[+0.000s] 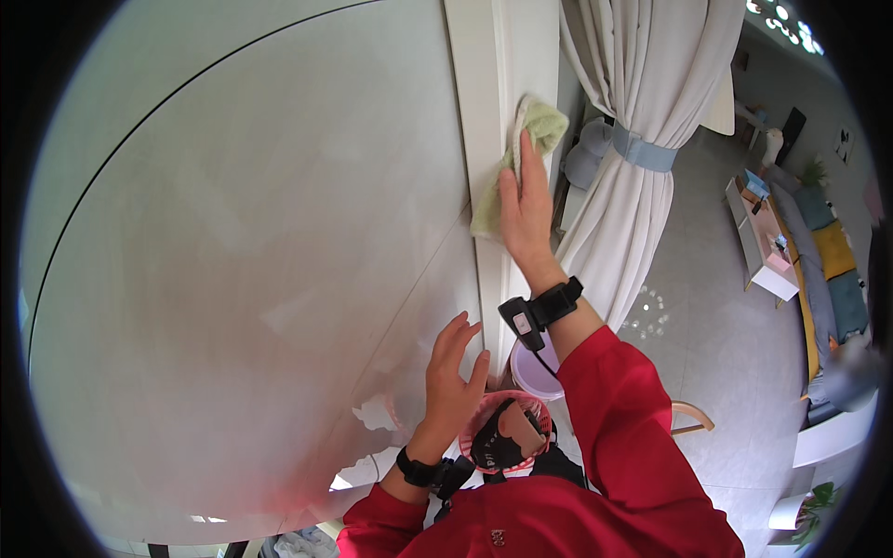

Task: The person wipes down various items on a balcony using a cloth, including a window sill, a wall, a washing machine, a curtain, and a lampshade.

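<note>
My right hand (529, 216) lies over a folded light green towelling cloth (545, 124), holding it against a white frame or trim (481, 91). The cloth sticks out past the fingertips above and beside the palm at the left. Lower down, my left hand (450, 376) is bare, with fingers apart, in front of a large glossy pale panel (279, 209). Whether it touches the panel I cannot tell. Both wrists carry black strapped devices.
Below my hands stand a pink plastic basket (469, 425) holding a black printed item, and a lilac bucket (534, 373). A tied-back pale curtain (628, 230) hangs right of the frame. Farther right are a white low cabinet (771, 275), a sofa (813, 279) and a potted plant (816, 506).
</note>
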Demonstrator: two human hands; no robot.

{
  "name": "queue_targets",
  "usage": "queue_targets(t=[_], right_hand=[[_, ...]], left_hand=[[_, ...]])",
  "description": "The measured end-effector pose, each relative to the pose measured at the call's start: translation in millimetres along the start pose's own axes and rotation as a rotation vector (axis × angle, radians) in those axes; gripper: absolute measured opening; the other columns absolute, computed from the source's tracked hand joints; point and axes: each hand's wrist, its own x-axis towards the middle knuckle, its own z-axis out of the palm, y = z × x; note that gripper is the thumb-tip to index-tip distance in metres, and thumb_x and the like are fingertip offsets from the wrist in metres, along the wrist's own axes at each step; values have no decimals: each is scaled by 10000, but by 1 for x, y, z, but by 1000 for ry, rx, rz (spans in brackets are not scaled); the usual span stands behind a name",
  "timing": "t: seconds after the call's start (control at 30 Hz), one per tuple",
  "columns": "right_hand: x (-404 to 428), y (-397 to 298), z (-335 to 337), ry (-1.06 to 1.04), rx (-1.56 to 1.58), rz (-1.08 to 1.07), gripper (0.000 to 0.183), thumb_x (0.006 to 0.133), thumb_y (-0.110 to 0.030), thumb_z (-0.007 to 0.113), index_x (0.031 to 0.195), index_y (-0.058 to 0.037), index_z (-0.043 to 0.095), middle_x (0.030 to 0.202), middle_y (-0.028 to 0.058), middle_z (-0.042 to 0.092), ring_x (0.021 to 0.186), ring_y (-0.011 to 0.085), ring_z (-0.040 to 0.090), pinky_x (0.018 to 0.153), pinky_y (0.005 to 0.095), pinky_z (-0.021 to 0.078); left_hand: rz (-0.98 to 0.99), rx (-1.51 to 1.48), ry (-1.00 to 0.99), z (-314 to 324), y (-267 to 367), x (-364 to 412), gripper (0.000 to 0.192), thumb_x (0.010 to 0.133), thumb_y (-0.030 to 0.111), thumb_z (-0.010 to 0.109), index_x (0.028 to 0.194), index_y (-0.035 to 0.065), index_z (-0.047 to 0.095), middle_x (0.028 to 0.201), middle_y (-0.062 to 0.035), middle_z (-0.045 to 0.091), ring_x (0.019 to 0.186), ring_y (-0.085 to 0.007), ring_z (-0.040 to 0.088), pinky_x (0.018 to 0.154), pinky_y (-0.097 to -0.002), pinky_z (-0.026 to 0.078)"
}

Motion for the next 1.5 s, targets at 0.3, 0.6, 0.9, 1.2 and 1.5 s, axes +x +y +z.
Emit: queue_targets(t=[0.3, 0.6, 0.9, 1.2, 1.5], right_hand=[[-110, 90, 14, -106, 313, 844, 500, 1060, -189, 359, 1532, -26, 326, 1566, 195, 356, 1463, 289, 323, 1178, 336, 242], [124, -6, 2, -122, 235, -383, 467, 982, -81, 467, 1449, -74, 477, 1495, 295, 391, 1429, 453, 314, 1150, 465, 295], [119, 158, 22, -7, 238, 126, 489, 1045, -159, 363, 1519, -43, 350, 1560, 226, 340, 1468, 377, 276, 1195, 418, 221], [54, 109, 0, -200, 244, -219, 493, 961, -124, 491, 1448, -56, 473, 1474, 285, 412, 1404, 480, 324, 1155, 570, 234], [257, 158, 14, 65, 285, -153, 461, 993, -127, 452, 1452, -87, 470, 1453, 254, 458, 1362, 426, 399, 1138, 479, 304]], left_hand=[[-4, 67, 72, 22, -6, 31, 431, 878, 10, 639, 1305, 33, 589, 1419, -164, 521, 1284, -318, 529, 1004, -395, 483], [246, 205, 335, 44, 49, 127, 495, 877, 1, 604, 1362, -31, 511, 1446, -255, 466, 1326, -411, 472, 1072, -452, 409], [345, 386, 452, 79, 61, 186, 645, 870, 9, 608, 1473, -16, 381, 1568, -280, 285, 1448, -443, 303, 1162, -494, 268], [313, 450, 625, 111, 37, 219, 697, 916, -6, 572, 1524, -49, 234, 1587, -348, 140, 1471, -509, 183, 1176, -529, 210], [354, 622, 690, 124, 21, 233, 608, 1009, 55, 436, 1544, -40, 162, 1607, -325, 71, 1496, -481, 106, 1191, -523, 149]])
